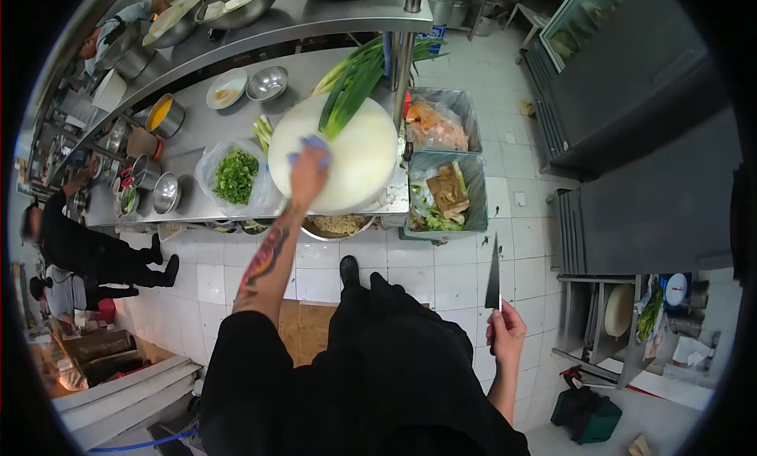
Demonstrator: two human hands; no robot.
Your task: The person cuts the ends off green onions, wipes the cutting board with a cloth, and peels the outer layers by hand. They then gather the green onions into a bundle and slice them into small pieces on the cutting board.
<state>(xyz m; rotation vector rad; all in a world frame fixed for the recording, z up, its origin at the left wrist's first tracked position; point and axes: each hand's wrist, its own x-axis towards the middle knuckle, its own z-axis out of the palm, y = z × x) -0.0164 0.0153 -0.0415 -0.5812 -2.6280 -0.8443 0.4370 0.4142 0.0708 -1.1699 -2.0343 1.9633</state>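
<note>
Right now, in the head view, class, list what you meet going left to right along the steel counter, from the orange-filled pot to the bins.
Pot of orange sauce → bag of chopped greens → left hand with blue cloth → round white cutting board → bin of vegetable scraps.

The cutting board (347,160) lies at frame centre with leeks (351,89) on its upper edge, a bag of chopped greens (235,176) to its left and two bins (445,196) to its right.

We stretch our left arm straight ahead, left hand (308,172) palm down, fingers pressed flat. Our right arm hangs bent at our side, right hand (505,330) low and fisted, well apart from the left.
</note>
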